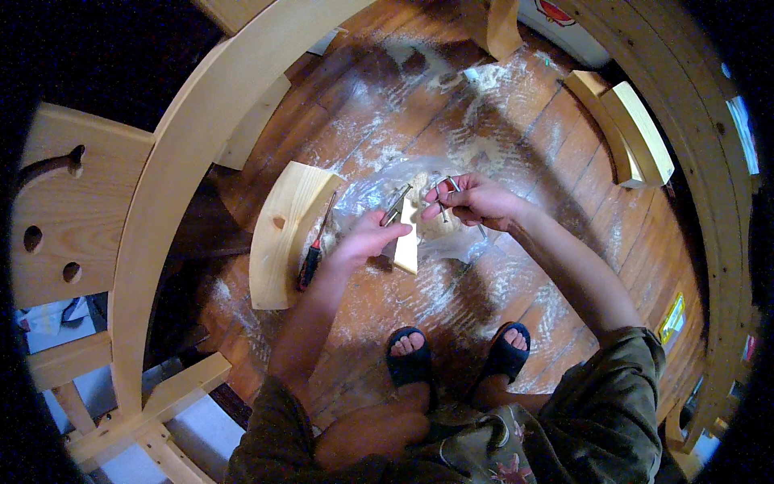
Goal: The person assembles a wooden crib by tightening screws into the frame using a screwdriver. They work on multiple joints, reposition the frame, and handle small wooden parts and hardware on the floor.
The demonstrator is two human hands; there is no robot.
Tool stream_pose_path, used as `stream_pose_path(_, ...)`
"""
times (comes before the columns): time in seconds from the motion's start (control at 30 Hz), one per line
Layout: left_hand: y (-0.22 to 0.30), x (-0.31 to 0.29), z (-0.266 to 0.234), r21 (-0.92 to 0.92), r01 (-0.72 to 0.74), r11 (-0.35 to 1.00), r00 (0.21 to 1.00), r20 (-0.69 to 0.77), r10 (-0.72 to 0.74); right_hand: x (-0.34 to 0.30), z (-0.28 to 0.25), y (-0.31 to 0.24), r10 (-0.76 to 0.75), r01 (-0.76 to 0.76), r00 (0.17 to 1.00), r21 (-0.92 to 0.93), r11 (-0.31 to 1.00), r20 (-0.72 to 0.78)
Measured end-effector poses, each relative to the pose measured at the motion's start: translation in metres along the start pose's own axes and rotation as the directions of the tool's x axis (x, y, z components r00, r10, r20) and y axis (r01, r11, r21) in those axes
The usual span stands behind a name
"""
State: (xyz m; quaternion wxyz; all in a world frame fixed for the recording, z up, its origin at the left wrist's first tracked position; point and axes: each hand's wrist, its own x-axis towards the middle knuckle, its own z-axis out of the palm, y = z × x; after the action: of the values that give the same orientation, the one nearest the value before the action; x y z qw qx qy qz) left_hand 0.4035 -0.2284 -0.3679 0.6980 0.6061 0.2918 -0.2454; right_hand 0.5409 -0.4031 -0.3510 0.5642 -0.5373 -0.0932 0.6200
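Note:
My left hand (373, 236) is closed around metal bolts (397, 203), whose shafts stick up past the fingers. To its right, my right hand (482, 200) pinches several more bolts (441, 202) between thumb and fingertips. Below both hands a clear plastic bag (363, 194) lies spread on the floor, dusted with sawdust. A small pale wooden piece (408, 246) shows just under the left hand; whether the fingers touch it I cannot tell. Left of the bag, a screwdriver (314, 256) with a black and red handle rests alongside a curved pine board (284, 234).
Sawdust covers much of the plank floor (540, 185). Wooden frame rails (133, 266) rise on the left and arch around the right. Two stacked wooden pieces (625, 129) lie at the far right. A yellow-edged packet (672, 319) sits near the right rail. My sandalled feet (409, 355) stand close by.

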Motion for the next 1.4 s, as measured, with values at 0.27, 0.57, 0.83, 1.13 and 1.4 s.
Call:
stream_pose_path(0.27, -0.041, 0.03, -0.011, 0.067, -0.133, 0.989, 0.99, -0.039, 0.136, 0.014, -0.006, 0.021, -0.171, 0.003, 0.948, -0.53, 0.848, -0.269)
stream_pose_path(0.57, -0.041, 0.031, -0.003, 0.591, -0.181, 0.786, 0.891, -0.24, 0.386, 0.012, 0.01, 0.005, -0.334, 0.143, 0.912, -0.579, 0.803, -0.237)
stream_pose_path(0.83, -0.049, 0.041, 0.002, 0.832, -0.175, 0.526, 0.671, -0.29, 0.682, -0.017, 0.022, -0.054, -0.704, 0.612, 0.701, -0.414, 0.674, -0.109)
stream_pose_path(1.13, -0.009, -0.011, 0.017, 0.053, -0.166, 0.985, 0.986, 0.002, 0.166, -0.042, -0.003, -0.065, -0.705, 0.368, 0.709, -0.863, 0.347, 0.018)
stream_pose_path(1.4, 0.098, -0.094, 0.08, 0.37, -0.202, 0.907, 0.967, 0.225, 0.123, -0.14, 0.036, -0.05, -0.245, 0.277, 0.957, -0.751, 0.6, 0.157)
